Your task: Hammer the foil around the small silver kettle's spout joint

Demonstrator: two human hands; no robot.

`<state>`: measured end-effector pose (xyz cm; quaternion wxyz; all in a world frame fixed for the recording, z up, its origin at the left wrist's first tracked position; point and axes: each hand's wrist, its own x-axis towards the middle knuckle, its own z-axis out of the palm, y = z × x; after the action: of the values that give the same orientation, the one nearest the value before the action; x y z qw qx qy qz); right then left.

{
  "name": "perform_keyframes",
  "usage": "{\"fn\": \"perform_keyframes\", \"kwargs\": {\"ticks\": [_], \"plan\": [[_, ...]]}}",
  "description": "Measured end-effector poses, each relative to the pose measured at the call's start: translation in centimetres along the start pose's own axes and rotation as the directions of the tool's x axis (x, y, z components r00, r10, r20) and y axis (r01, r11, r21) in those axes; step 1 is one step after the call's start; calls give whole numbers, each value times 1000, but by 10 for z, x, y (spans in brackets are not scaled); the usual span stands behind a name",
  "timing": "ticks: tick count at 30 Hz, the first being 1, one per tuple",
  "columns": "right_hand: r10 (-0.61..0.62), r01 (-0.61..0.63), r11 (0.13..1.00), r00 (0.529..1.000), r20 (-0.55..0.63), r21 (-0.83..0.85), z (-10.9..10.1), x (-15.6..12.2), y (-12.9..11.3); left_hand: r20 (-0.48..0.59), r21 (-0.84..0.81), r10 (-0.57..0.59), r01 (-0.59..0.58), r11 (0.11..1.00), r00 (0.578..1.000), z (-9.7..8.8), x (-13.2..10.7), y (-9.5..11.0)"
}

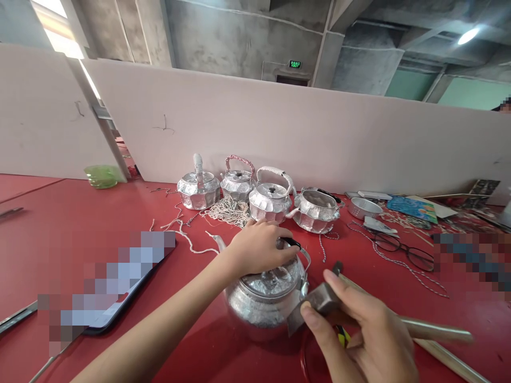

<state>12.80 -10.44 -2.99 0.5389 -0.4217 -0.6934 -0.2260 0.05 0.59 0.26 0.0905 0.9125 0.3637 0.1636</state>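
Observation:
A hammered silver-coloured kettle [259, 308] stands on the red table in front of me, its spout pointing to the far left. My left hand [259, 244] lies over the lid, its fingers closed around the kettle's handle, whose black part [290, 242] shows beside them. Close by the kettle's right side, my right hand [367, 330] grips a hammer [325, 299] by its metal head. The hammer's wedge-shaped end is next to the handle joint on the kettle's wall. A wooden handle [435, 330] sticks out to the right from behind this hand.
Several silver-coloured kettles [271, 199] stand along the white partition [319, 138], with a heap of cord [229, 213] among them. A phone [131, 287] lies at left. Eyeglasses [403, 250], a small metal bowl [365, 207] and another wooden handle [447, 359] are at right.

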Motion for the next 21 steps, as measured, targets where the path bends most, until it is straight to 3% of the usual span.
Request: {"fn": "perform_keyframes", "kwargs": {"ticks": [4,8,12,15,19,21], "plan": [[-10,11,1000,997,75,-13,0,-3,0,8,0,-5,5,1000,1000,0,0,0],[44,-45,999,998,-40,-4,2,-5,0,3,1,13,-13,1000,1000,-1,0,0],[-32,33,999,997,67,-8,2,-1,-2,16,7,1,-2,1000,1000,-1,0,0],[-13,13,1000,999,-32,-6,0,-1,-3,7,7,7,-7,1000,1000,0,0,0],[-34,35,999,994,104,-12,-1,0,-2,2,-1,2,-2,1000,1000,0,0,-1],[-32,32,999,998,57,10,-1,0,-1,2,3,3,-3,1000,1000,0,0,0]]}}
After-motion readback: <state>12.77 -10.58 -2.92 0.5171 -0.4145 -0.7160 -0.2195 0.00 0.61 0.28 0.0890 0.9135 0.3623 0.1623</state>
